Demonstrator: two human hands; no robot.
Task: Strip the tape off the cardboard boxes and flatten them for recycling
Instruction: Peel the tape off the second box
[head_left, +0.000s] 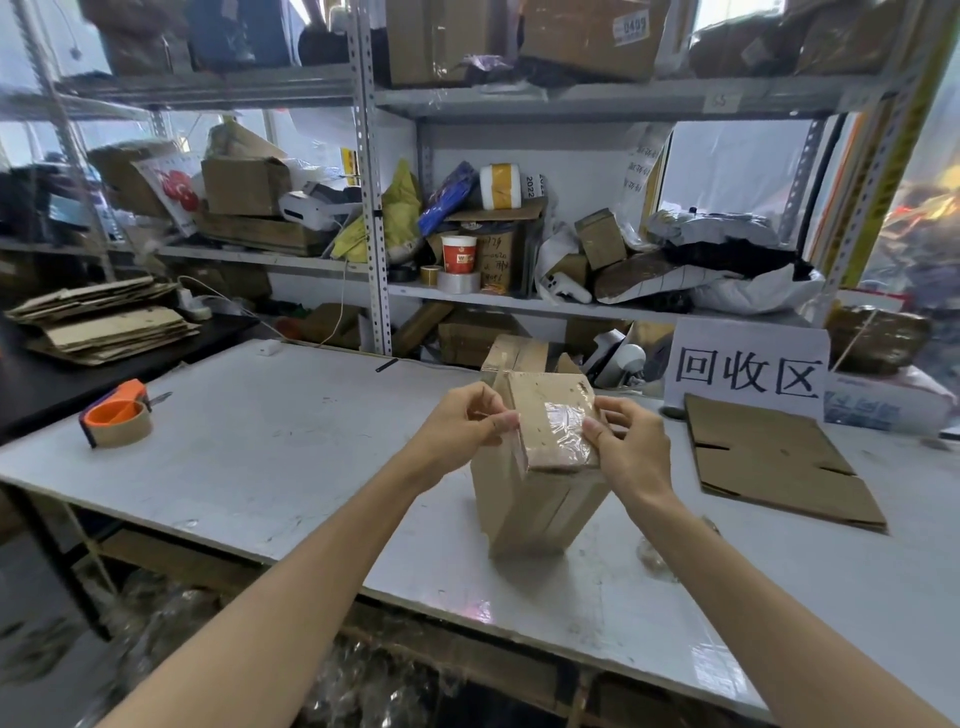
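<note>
Box (535, 499) standing upright at the middle of the table (291, 447), its top face covered with clear tape (558, 434). Left hand (462, 431) pinches the tape at the top's left edge. Right hand (631, 447) grips the box's top right edge, thumb on the tape. Second box (519, 356) just behind. Flat cardboard (774, 462) lies to the right, below a sign (748, 371). Tape dispenser (117, 418) lies at far left. Cluttered shelves (597, 306) stand behind.

matt brown cardboard box (535, 499), glossy crinkled clear tape (563, 434), scuffed smooth white table (270, 457), perforated grey metal shelving (375, 218)
</note>
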